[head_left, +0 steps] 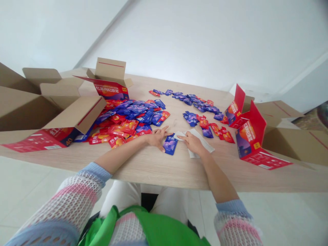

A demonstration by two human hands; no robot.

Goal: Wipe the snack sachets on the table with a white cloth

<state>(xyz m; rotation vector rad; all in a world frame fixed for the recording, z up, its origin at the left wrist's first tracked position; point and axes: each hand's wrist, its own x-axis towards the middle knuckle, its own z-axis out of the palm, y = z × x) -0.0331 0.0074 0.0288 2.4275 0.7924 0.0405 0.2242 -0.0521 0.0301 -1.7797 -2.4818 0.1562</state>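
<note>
My left hand (156, 138) lies on the wooden table (159, 167) with fingers spread, its fingertips touching the left edge of a blue sachet (170, 145). My right hand (192, 141) rests curled on a white folded sheet (205, 143), its fingers pressed on the sheet's left end beside the same blue sachet. To the left of my left hand lies a big heap of blue and red sachets (128, 119).
Open brown cartons (38, 102) with red printed flaps stand at the left. A red-and-brown box (110, 82) stands at the back. More scattered sachets (200, 109) lie at the back right, beside open red boxes (251, 136) and further cartons (294, 136).
</note>
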